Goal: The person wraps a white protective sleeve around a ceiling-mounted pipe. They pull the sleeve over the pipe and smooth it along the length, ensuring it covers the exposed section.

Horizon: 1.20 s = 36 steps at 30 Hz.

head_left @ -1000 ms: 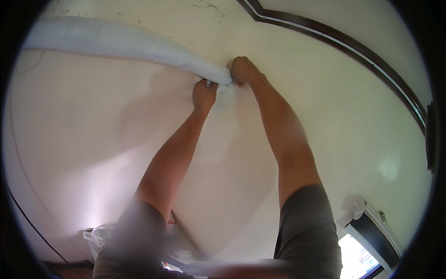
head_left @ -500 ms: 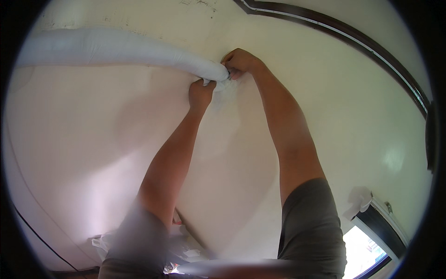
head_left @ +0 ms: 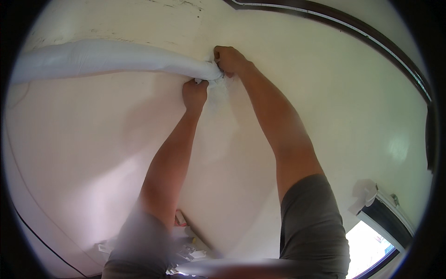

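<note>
A thick pipe (head_left: 116,56) wrapped in smooth white material runs along the wall from the left and narrows toward its right end. Just below that end, my left hand (head_left: 194,94) is closed, with a bit of white wrapping (head_left: 199,81) showing at its thumb. My right hand (head_left: 231,59) is at the pipe's tip, its fingers curled in against the wall; what they grip is hidden. Beneath the tip, a rough whitish patch (head_left: 222,84) marks the wall. Both arms are stretched upward.
A dark curved trim (head_left: 325,10) crosses the upper right. At the lower right is a bright window (head_left: 369,244) with a dark-and-white fitting (head_left: 388,214) above it. Blurred clutter (head_left: 197,251) lies below, between my arms. A black cable (head_left: 44,242) runs down the lower left.
The view has shifted slightly. My right hand has turned and its fingers are curled higher over the pipe's tip; my left hand stays below the pipe, still closed.
</note>
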{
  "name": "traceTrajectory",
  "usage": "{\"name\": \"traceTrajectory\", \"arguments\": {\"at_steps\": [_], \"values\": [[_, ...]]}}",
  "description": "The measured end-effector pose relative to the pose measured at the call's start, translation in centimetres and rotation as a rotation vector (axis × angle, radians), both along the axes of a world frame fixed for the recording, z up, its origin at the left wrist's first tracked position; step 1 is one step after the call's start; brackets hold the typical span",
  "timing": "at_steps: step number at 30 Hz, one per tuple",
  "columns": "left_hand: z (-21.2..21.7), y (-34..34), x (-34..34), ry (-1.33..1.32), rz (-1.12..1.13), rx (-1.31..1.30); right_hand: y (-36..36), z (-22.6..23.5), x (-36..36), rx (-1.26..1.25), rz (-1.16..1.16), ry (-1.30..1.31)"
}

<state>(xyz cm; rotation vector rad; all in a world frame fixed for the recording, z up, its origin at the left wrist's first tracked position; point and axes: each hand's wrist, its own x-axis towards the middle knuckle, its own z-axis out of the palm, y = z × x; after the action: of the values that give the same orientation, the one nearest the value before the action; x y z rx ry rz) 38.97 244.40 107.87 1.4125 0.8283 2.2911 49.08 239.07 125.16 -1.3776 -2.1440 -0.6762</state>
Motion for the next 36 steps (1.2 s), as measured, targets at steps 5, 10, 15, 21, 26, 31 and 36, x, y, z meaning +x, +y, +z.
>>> {"name": "traceTrajectory", "arguments": {"at_steps": [5, 10, 15, 21, 26, 31, 36], "values": [[0.5, 0.7, -0.5, 0.109, 0.008, -0.195, -0.6, 1.0, 0.8, -0.293, 0.059, 0.049], [-0.1, 1.9, -1.1, 0.131, -0.181, -0.214, 1.0, -0.2, 1.5, -0.062, 0.067, -0.155], [-1.5, 0.2, -1.2, 0.236, -0.178, -0.256, 2.0, -2.7, 1.6, 0.278, 0.064, -0.089], [-0.9, -4.6, -2.5, 0.157, -0.711, -0.555, -4.3, -18.7, -1.0, 0.304, 0.204, 1.065], [-0.3, -6.6, -3.0, 0.192, -0.593, -0.569, -3.1, -24.5, -0.7, -0.799, 0.75, 1.962], [2.5, -10.8, -1.6, 1.106, 0.308, -0.499, 4.2, -23.5, -2.5, -0.58, 1.185, 1.945], [9.5, -13.8, -1.0, 1.473, 1.059, 0.057, 4.5, -22.5, -3.9, -0.705, 1.452, 2.344]]}}
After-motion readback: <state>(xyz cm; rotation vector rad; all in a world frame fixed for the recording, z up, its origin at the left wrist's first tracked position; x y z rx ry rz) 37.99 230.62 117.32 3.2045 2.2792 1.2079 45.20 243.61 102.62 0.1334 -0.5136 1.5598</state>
